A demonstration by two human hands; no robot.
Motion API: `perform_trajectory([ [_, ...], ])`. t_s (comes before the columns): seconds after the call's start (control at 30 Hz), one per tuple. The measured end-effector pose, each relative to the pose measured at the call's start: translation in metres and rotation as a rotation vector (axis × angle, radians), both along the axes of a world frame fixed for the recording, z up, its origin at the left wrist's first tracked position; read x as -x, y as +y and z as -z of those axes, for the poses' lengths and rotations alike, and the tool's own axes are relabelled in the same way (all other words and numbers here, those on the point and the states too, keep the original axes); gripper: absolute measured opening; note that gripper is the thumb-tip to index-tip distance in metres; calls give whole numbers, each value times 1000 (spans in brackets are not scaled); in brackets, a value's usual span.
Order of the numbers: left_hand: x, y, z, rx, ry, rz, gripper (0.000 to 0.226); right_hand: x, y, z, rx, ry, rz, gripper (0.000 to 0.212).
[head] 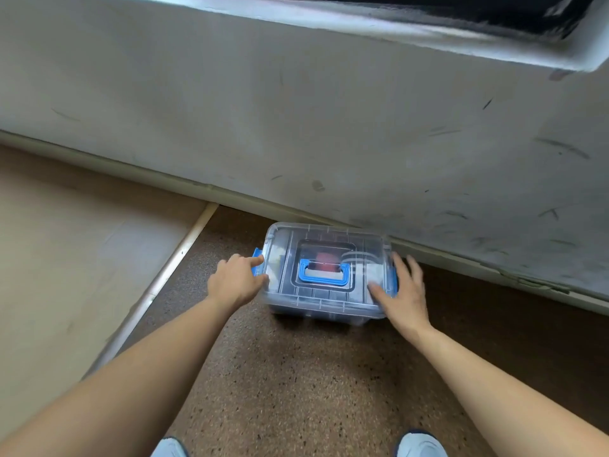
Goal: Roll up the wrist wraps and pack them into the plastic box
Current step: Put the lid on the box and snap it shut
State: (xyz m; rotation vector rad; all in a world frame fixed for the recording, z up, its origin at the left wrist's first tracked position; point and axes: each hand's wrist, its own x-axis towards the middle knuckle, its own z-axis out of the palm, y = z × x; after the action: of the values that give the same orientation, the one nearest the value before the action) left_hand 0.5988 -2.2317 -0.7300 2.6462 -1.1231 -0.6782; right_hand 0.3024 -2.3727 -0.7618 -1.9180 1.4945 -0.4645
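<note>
So the plastic box point(316, 305) is sitting on the brown speckled floor point(296, 384), right up against the foot of the far wall point(296, 127), lid on, blue handle point(324, 275) lying flat on top. Its long axis runs left to right across you, and you've got one hand at each short end, so neither is really nearer; it's dead centre between them. Your left hand point(235, 282) is on the left blue latch point(258, 263), with a finger lying along it, but I honestly can't tell if the fingers are hooked round the clip or just resting there. Your right hand point(403, 291) is flat and spread, thumb on the lid's near right corner, fingers beside the right latch point(393, 278), gripping nothing (it's a bit blurred though). As for the wraps, there's something red point(328, 260) showing through the lid that might be one, can't say for sure, and none are loose on the floor in view. My guess is both clips need popping outward, away from the box ends, before anything else.
</note>
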Motion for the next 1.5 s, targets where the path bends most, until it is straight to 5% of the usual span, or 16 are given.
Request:
perform_trajectory([
  [0.17,23,3,7,68,-176,4,51,6,-12,-1,-503,-282,343,106],
  [0.27,45,0,7,219,-361,132,55,8,-13,5,-564,-309,344,104],
  [0.37,77,-16,5,199,-290,423,71,4,-11,6,-584,-349,329,89],
  [0.5,119,-45,10,13,-230,630,82,4,-11,3,-582,-425,303,72],
  [0.77,127,-69,6,-156,-224,706,80,10,-17,-6,-501,-566,396,49],
  [1.23,114,-61,11,-151,-177,670,80,6,-17,-4,-604,-458,339,65],
  [1.5,116,-66,5,-196,-170,705,78,-9,-12,-12,-102,-112,194,36],
])
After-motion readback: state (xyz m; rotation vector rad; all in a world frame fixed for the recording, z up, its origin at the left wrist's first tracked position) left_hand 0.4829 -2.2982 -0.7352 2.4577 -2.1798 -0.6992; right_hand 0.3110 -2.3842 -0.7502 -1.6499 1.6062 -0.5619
